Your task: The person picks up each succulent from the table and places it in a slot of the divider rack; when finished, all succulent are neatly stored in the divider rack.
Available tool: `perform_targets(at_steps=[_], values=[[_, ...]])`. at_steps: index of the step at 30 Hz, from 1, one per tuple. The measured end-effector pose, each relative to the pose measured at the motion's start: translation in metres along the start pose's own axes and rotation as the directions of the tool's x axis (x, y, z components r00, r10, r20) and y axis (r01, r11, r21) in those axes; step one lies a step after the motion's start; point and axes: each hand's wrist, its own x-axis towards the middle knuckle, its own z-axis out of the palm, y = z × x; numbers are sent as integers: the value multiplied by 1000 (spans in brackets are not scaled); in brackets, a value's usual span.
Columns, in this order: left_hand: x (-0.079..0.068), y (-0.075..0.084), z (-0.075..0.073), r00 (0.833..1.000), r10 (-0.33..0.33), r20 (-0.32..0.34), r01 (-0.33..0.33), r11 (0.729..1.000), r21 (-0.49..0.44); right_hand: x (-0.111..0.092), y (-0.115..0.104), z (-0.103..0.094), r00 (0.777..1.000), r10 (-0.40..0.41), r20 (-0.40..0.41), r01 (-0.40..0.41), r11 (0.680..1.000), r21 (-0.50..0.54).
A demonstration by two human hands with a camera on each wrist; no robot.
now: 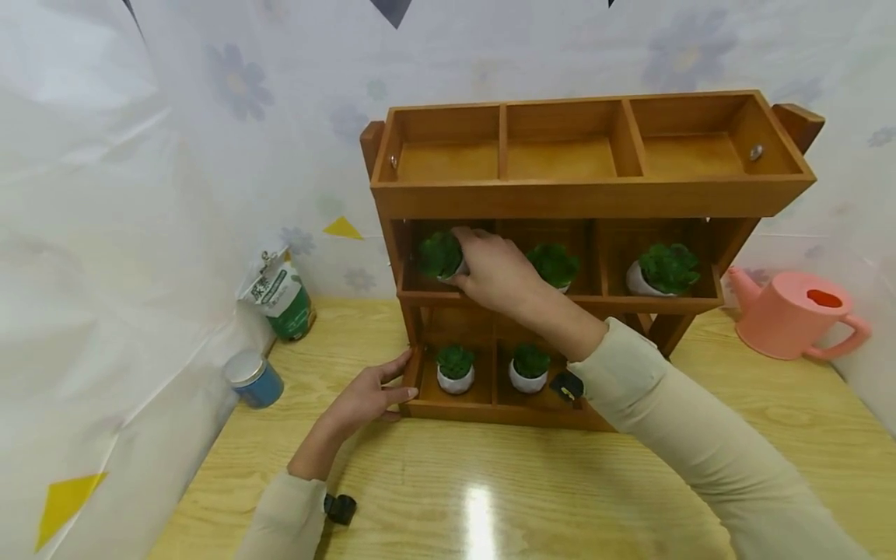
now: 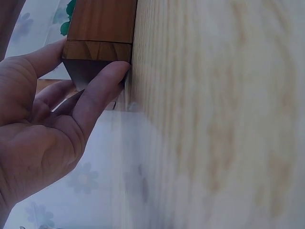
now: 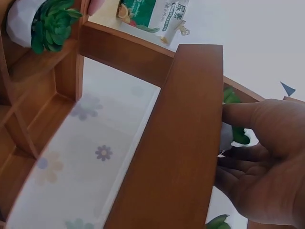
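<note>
A wooden three-tier plant stand [image 1: 591, 201] stands on the table. At the left compartment of its middle tier, my right hand [image 1: 498, 271] holds a potted succulent [image 1: 439, 255] by its white pot. The right wrist view shows thumb and fingers on either side of that pot [image 3: 226, 137], partly hidden by the tier's front board. Down at the bottom tier's left front corner, my left hand [image 1: 365, 398] grips the wood, thumb and fingers around the corner [image 2: 97, 50]. Two more succulents [image 1: 553, 266] [image 1: 665, 270] sit in the middle tier.
Two small succulents [image 1: 456, 369] [image 1: 529, 368] stand in the bottom tier. To the left are a green and white bag [image 1: 283, 299] with a clip and a blue jar [image 1: 255, 379]. A pink watering can [image 1: 791, 315] stands at the right, by the patterned wall covering [image 1: 280, 155].
</note>
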Motion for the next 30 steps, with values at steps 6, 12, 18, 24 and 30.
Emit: perform_targets(at_steps=[6,12,18,24,30], values=[[2,1,0,1000,-14,-9,14,1000,-2,-1,-3,-5,997,31,72,-30,999,-27],[0,0,0,1000,-16,0,16,1000,6,-6,-3,-7,992,48,116,-53,998,42],[1,-3,-5,1000,-19,9,19,1000,-4,-18,-4,-9,996,20,90,-29,994,109],[3,-4,-5,1000,-11,15,11,1000,-3,-46,0,-11,1000,-17,16,15,989,149],[2,-1,1,1000,-6,7,6,1000,5,-96,15,-12,990,-132,56,122,980,156]])
